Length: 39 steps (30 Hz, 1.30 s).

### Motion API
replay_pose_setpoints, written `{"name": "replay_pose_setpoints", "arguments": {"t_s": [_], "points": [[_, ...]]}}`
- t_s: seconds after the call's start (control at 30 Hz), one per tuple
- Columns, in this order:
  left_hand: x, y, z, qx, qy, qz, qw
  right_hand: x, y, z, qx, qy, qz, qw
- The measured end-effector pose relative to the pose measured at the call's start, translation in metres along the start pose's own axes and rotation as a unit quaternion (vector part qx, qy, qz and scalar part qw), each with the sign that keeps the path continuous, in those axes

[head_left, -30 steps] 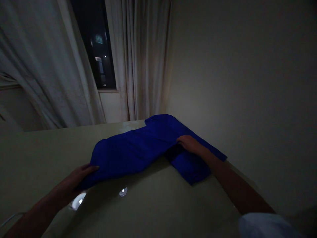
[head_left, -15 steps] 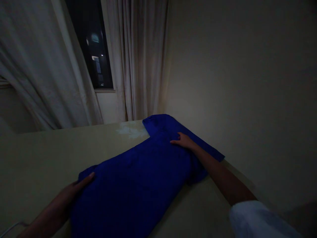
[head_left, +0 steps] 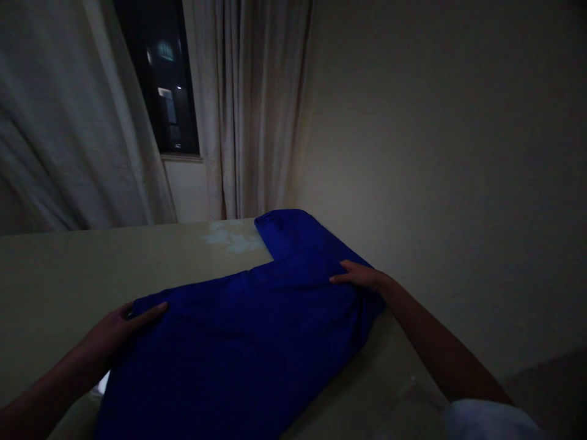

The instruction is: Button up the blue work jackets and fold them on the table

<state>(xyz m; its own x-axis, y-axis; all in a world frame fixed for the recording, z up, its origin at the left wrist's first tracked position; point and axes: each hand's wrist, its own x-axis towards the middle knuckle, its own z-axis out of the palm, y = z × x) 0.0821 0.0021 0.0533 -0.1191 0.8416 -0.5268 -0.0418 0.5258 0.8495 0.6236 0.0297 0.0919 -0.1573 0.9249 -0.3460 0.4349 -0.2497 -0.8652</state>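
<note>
A dark blue garment (head_left: 238,342) lies across the pale surface, and its near end runs out of the bottom of the view. A long part (head_left: 293,235) like a sleeve or leg reaches to the far end at an angle. My left hand (head_left: 114,327) grips the garment's left edge, thumb on top and fingers partly hidden beneath. Over on the right, my right hand (head_left: 360,275) is closed on the cloth near where the long part joins, and creases gather below it. Dim light hides the garment's finer details.
The pale surface (head_left: 68,275) has a light leaf-like pattern (head_left: 233,237) near its far edge. Behind it hang long curtains (head_left: 261,110) beside a dark window (head_left: 169,79). A plain wall (head_left: 435,153) rises along the right. Something small and bright (head_left: 103,384) shows under my left wrist.
My left hand has moved up and left with the garment's edge, and my right hand has shifted right and slightly down. The cloth between them looks wider. The view has shifted slightly.
</note>
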Motion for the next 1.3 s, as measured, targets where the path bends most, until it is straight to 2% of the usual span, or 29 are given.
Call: {"name": "replay_pose_setpoints", "arguments": {"t_s": [0.13,0.23,0.33,0.4,0.47,0.53,0.57,0.63,0.7,0.73,0.8,0.83,0.87,0.9,0.97,1.03,1.1,1.13,1.17,1.23,1.3], "points": [[0.011,-0.002,0.002,0.045,-0.013,0.046,0.998,-0.03,0.016,0.009,0.098,0.009,0.033,0.995],[0.021,0.002,0.003,0.057,-0.027,0.054,0.997,-0.034,0.019,0.027,0.174,0.031,0.028,0.984],[0.031,0.009,0.004,0.051,-0.04,0.034,0.997,-0.03,0.019,0.043,0.185,0.086,0.007,0.979],[0.03,0.01,0.008,0.033,-0.029,0.028,0.999,-0.034,0.017,0.044,0.162,0.114,-0.011,0.98],[0.02,0.006,0.019,0.001,-0.021,0.028,0.999,-0.046,0.007,0.03,0.109,0.134,-0.037,0.984],[0.001,-0.007,0.037,-0.035,-0.044,0.019,0.998,-0.065,-0.014,-0.001,0.002,0.175,-0.074,0.982],[-0.011,-0.015,0.05,-0.049,-0.068,0.011,0.996,-0.074,-0.031,-0.022,-0.074,0.208,-0.094,0.971],[-0.036,-0.036,0.084,-0.071,-0.129,0.0,0.989,-0.084,-0.076,-0.066,-0.248,0.281,-0.131,0.918],[-0.059,-0.056,0.13,-0.091,-0.202,0.0,0.975,-0.077,-0.132,-0.103,-0.417,0.344,-0.13,0.831],[-0.069,-0.063,0.155,-0.1,-0.248,-0.001,0.963,-0.065,-0.161,-0.115,-0.49,0.375,-0.115,0.778],[-0.085,-0.069,0.208,-0.14,-0.284,0.013,0.948,-0.027,-0.214,-0.121,-0.597,0.408,-0.132,0.678],[-0.089,-0.069,0.233,-0.163,-0.286,0.018,0.944,-0.003,-0.235,-0.116,-0.624,0.405,-0.162,0.648],[-0.092,-0.067,0.255,-0.189,-0.281,0.021,0.941,0.024,-0.251,-0.105,-0.634,0.398,-0.201,0.632],[-0.093,-0.066,0.274,-0.208,-0.277,0.021,0.938,0.052,-0.26,-0.09,-0.625,0.397,-0.237,0.629],[-0.089,-0.069,0.3,-0.225,-0.275,0.003,0.935,0.11,-0.258,-0.051,-0.563,0.422,-0.297,0.646],[-0.082,-0.085,0.308,-0.217,-0.295,-0.042,0.93,0.162,-0.227,-0.006,-0.454,0.475,-0.263,0.707],[-0.074,-0.111,0.303,-0.203,-0.326,-0.084,0.919,0.205,-0.176,0.036,-0.372,0.419,-0.158,0.813],[-0.07,-0.126,0.298,-0.196,-0.337,-0.094,0.916,0.221,-0.148,0.052,-0.348,0.344,-0.112,0.865],[-0.067,-0.139,0.291,-0.188,-0.342,-0.095,0.916,0.234,-0.123,0.064,-0.337,0.296,-0.099,0.888],[-0.063,-0.156,0.278,-0.169,-0.32,-0.076,0.929,0.249,-0.085,0.072,-0.321,0.23,-0.096,0.914],[-0.06,-0.156,0.269,-0.157,-0.282,-0.044,0.945,0.253,-0.067,0.054,-0.307,0.192,-0.109,0.926]]}}
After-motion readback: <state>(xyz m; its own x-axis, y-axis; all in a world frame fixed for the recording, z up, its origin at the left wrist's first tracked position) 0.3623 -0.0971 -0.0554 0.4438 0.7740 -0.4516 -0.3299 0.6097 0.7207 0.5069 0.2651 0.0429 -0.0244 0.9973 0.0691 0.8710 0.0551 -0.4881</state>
